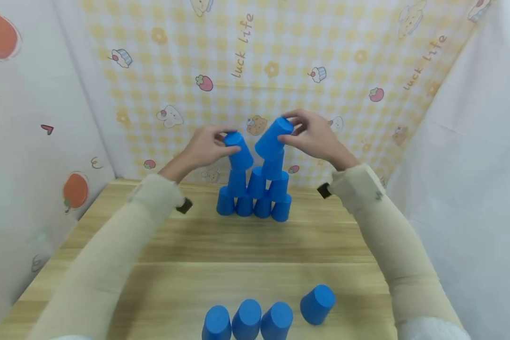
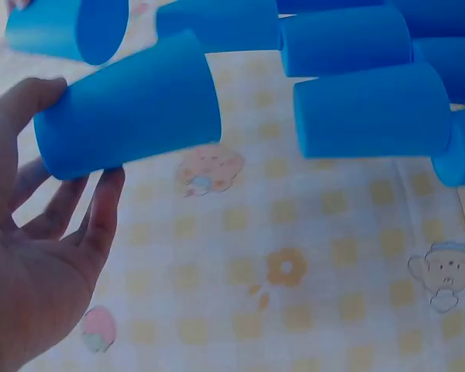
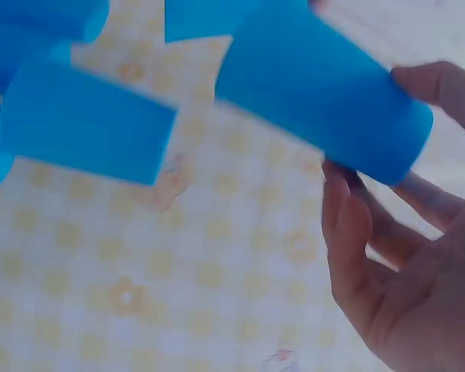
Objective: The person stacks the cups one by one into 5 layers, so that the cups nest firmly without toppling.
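A: Start nearest. What sits at the front of the wooden table (image 1: 255, 245)?

B: A row of four blue plastic cups (image 1: 246, 321), upside down; the rightmost one stands a little apart and tilts. Nobody touches them.

A: And further back?

B: The cup pyramid (image 1: 255, 198), near the far edge of the table in front of the checked backdrop cloth (image 1: 280, 61). Four inverted cups form its base, with narrower rows above.

A: The hands?

B: Both are at the top of it. The left hand (image 1: 206, 147) holds the left blue cup (image 1: 238, 150) tilted, with the thumb on one side of the closed end and the fingers curled round the other, as the left wrist view shows. The right hand (image 1: 314, 137) pinches the right blue cup (image 1: 273, 137) the same way, fingertips round its closed end, the cup leaning in toward the pyramid's top.

A: How do you judge they handle?

B: Light, thin-walled, stiff enough to keep shape but smooth, so probably a bit slippery. A light pinch round the closed end, or across the wall near it, looks right; a hard squeeze could flex the wall. The stack looks easy to topple, since nothing but the rims holds it.
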A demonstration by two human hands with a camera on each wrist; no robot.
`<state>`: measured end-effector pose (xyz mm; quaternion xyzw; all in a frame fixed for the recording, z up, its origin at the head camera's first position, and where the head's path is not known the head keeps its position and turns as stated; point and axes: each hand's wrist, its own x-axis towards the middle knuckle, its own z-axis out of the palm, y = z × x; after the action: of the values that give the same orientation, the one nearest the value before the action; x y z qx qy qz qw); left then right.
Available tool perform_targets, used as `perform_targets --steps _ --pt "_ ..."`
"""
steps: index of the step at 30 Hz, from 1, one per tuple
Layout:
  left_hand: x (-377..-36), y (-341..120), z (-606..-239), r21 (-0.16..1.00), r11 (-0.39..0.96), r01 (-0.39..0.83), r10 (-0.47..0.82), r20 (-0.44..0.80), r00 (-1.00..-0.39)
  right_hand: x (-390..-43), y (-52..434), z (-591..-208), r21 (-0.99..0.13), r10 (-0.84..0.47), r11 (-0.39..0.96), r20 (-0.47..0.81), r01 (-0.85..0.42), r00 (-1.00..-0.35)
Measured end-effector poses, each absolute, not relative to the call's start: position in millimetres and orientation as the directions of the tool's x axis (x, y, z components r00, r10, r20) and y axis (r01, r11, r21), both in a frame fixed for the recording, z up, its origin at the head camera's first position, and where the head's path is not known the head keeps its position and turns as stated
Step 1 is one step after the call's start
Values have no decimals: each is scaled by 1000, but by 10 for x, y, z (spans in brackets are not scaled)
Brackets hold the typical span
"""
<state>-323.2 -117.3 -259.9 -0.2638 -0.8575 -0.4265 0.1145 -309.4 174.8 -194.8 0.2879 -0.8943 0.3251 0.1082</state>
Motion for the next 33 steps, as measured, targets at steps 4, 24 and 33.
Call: perform_targets --steps 4,24,33 --pt "-3533 -882 -2610 663 561 496 344 359 -868 -3361 1660 -1999 -542 -360 676 349 -500 -865" --pt "-3627 -701 -2795 632 606 483 362 320 -875 -3546 1446 -2280 -613 -302 578 452 -538 -839" --pt "-3631 -745 -2779 655 606 452 349 291 -891 -3532 1450 -2249 -626 -261 577 467 -524 -845"
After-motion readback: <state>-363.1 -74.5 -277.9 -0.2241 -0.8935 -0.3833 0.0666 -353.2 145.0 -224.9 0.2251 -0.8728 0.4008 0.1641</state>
